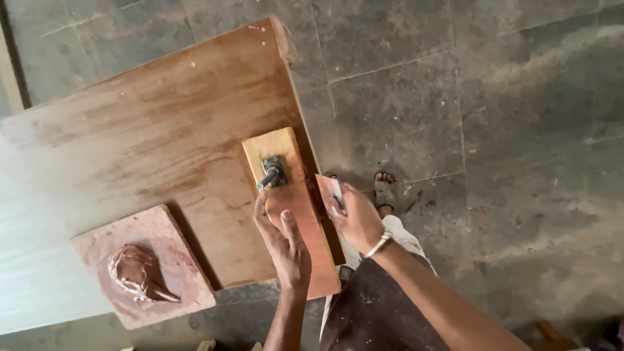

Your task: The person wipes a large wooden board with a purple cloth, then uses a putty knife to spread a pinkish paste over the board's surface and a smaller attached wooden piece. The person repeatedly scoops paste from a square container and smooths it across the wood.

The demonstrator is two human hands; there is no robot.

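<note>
Near the middle of the frame, a narrow rectangular block of pale orange-brown wood lies flat on the right-hand end of a large brown wooden panel, its long side running from the centre down toward the lower edge, where its near end juts past the panel's border. A small dark metal plate with a stubby bolt or spindle is fixed near the block's far end. The left hand lies pressed on the block's near half, fingers stretched flat toward the metal fitting and thumb laid alongside; it pins the block down rather than closing around it. The right hand, with a pale bangle at the wrist, is closed on a thin flat scraper-like blade smeared reddish, held at the block's right edge. At the lower left of the frame a square reddish-stained board carries a lump of brown putty. Grey stone floor tiles fill the right side, with a sandalled foot just right of the blade. The block looks stiff, solid and moderately light, likely to slide on the smooth panel unless weighted; its long bare edges seem the surest places to hold, clear of any wet filler and the protruding metal.
</note>
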